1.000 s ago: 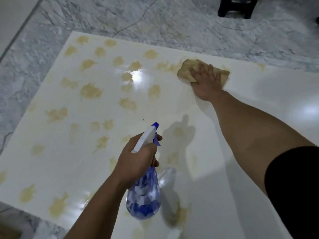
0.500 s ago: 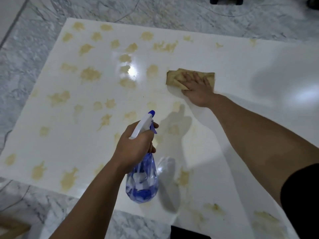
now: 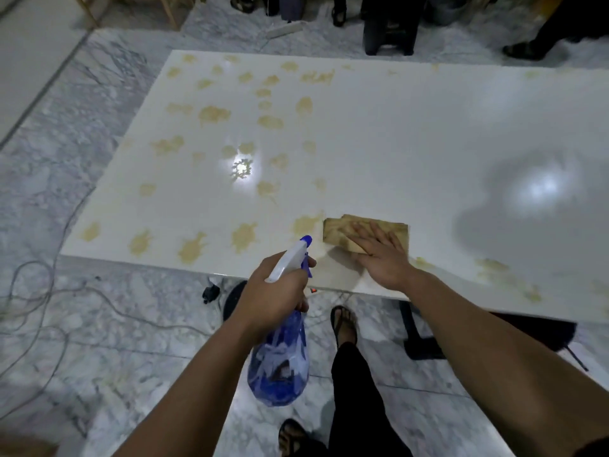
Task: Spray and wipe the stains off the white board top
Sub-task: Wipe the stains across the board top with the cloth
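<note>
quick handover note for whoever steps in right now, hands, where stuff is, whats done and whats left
Left hand: closed around the blue spray bottle, held just off the near edge of the white board top, nozzle pointing at it.
Right hand: flat on the tan cloth, pressing it onto the board near the near edge.
Done: the centre and right of the board look mostly clean.
Left: many yellow-brown stains across the left half, a row along the near left edge, one blotch just left of the cloth, and a faint smear near the right front edge.
</note>
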